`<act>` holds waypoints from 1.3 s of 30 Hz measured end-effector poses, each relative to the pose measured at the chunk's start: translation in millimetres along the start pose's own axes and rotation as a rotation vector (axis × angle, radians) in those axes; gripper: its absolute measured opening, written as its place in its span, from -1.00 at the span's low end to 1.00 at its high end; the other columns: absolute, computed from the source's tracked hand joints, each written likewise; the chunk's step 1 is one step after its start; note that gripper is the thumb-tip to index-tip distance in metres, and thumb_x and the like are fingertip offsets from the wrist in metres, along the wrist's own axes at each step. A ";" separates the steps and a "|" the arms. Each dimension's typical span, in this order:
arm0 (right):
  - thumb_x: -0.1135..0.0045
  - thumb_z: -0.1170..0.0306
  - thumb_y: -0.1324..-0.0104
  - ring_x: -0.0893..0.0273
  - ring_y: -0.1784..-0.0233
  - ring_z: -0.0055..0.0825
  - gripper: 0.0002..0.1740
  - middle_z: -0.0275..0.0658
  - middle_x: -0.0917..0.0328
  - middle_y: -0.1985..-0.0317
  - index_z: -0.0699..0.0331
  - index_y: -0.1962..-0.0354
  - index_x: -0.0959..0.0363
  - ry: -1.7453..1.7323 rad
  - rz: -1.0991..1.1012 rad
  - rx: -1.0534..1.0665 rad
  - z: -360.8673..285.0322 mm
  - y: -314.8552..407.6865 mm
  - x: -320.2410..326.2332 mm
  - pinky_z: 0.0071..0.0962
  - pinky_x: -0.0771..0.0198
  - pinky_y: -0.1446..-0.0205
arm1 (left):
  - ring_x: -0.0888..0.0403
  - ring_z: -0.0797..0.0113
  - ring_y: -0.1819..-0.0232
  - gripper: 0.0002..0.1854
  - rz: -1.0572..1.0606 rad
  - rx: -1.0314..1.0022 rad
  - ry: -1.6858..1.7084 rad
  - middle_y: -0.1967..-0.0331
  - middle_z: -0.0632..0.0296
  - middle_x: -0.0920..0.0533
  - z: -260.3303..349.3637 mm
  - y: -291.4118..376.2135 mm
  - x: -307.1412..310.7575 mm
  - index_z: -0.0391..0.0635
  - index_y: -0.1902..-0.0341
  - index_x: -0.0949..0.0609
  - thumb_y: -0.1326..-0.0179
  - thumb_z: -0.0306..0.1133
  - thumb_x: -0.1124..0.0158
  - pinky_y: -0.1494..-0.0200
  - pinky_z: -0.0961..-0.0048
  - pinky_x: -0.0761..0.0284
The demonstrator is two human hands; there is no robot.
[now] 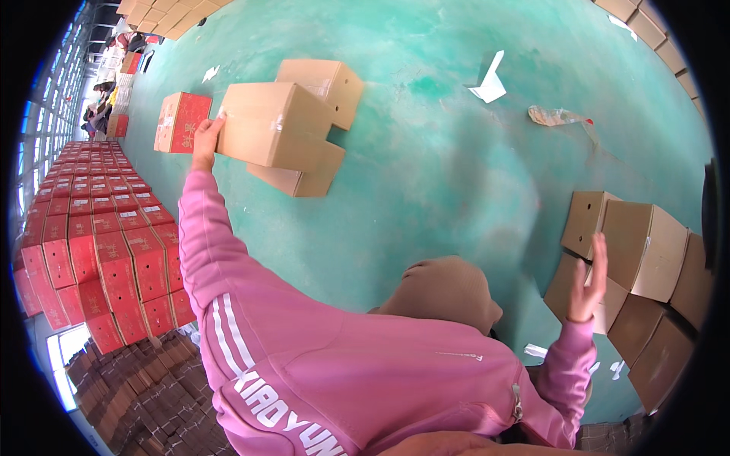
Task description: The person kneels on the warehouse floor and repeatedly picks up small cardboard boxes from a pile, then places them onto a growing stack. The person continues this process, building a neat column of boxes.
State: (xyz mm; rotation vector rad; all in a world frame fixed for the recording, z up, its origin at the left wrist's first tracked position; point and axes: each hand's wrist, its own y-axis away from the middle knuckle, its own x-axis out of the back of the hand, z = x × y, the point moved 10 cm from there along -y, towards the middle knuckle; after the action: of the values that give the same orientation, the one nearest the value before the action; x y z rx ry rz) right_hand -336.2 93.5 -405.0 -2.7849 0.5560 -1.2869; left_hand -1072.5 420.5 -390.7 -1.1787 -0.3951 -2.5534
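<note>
My left hand point(206, 137) is at the near left edge of a plain brown cardboard box point(256, 122), its thumb and fingers gripping that edge. This box rests over two other plain boxes, one behind it point(348, 91) and one below it point(319, 176). A red printed carton point(191, 122) stands on the floor just left of the hand. My right hand point(590, 285) is raised at the right with its fingers apart, holding nothing, in front of a group of plain cardboard boxes point(627, 245). Whether it touches them I cannot tell.
Stacked red cartons point(131, 256) line the left side, above bundled flat brown cardboard point(159, 393). More brown boxes point(165, 17) are stacked at the far left and upper right. White paper point(490, 82) and a crumpled plastic scrap point(556, 116) lie on the green floor. People point(100, 111) are far left.
</note>
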 end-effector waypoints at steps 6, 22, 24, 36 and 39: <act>0.00 0.30 -0.29 -0.10 -0.34 -0.30 -0.38 -0.05 -0.18 -0.25 0.38 -0.23 -0.07 -0.663 -0.415 -0.304 4.3 -8.8 -194.3 -0.40 -0.01 -0.34 | -0.43 0.38 0.00 -0.35 -0.510 -0.295 0.363 0.00 0.13 -0.48 94.8 114.1 -162.9 -0.31 -0.15 -0.35 -0.07 -0.16 -0.29 -0.09 0.49 -0.31; 0.04 0.01 -0.29 -0.05 -0.36 -0.21 -0.17 0.02 0.00 -0.31 0.32 -0.31 0.14 -0.982 -0.496 -0.711 41.0 10.5 -250.7 -0.33 -0.10 -0.31 | -0.10 -0.14 -0.28 -0.21 -0.421 -1.132 -0.345 -0.27 -0.14 -0.16 184.8 341.2 -305.4 -0.11 -0.23 -0.30 0.18 -0.28 -0.35 -0.30 0.08 -0.04; 0.07 -0.03 -0.30 0.00 -0.38 -0.17 -0.11 0.01 0.06 -0.33 0.30 -0.33 0.25 -1.088 -0.501 -0.745 30.2 11.5 -251.8 -0.27 -0.09 -0.32 | -0.10 -0.08 -0.31 -0.27 -0.528 -1.157 -0.456 -0.29 -0.12 -0.14 173.2 355.6 -310.5 -0.11 -0.20 -0.34 0.15 -0.29 -0.34 -0.29 0.03 -0.03; -0.09 0.24 -0.27 -0.12 -0.28 -0.48 -0.14 -0.22 -0.15 -0.24 0.04 -0.36 0.26 -1.235 -0.534 -0.637 -6.3 13.1 -272.6 -0.37 -0.06 -0.30 | -0.51 0.41 0.15 -0.58 -0.767 -0.385 0.302 0.18 0.14 -0.58 149.3 212.5 -341.9 -0.29 0.00 -0.49 -0.07 -0.38 -0.28 0.08 0.48 -0.43; -0.14 0.25 -0.20 -0.12 -0.30 -0.29 -0.22 -0.06 -0.19 -0.20 0.25 -0.28 0.03 -0.975 -0.301 -0.492 -3.7 5.7 -254.7 -0.41 -0.03 -0.33 | -0.51 0.49 0.17 -0.62 -0.874 -0.269 0.317 0.19 0.18 -0.59 151.0 226.2 -348.2 -0.31 0.02 -0.50 -0.06 -0.46 -0.26 0.09 0.53 -0.43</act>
State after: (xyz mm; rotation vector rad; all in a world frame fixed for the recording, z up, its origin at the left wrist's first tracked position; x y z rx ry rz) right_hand -492.4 172.3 -590.2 -3.4497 0.4038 0.3701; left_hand -667.5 322.3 -537.2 -0.7278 -0.6005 -3.5710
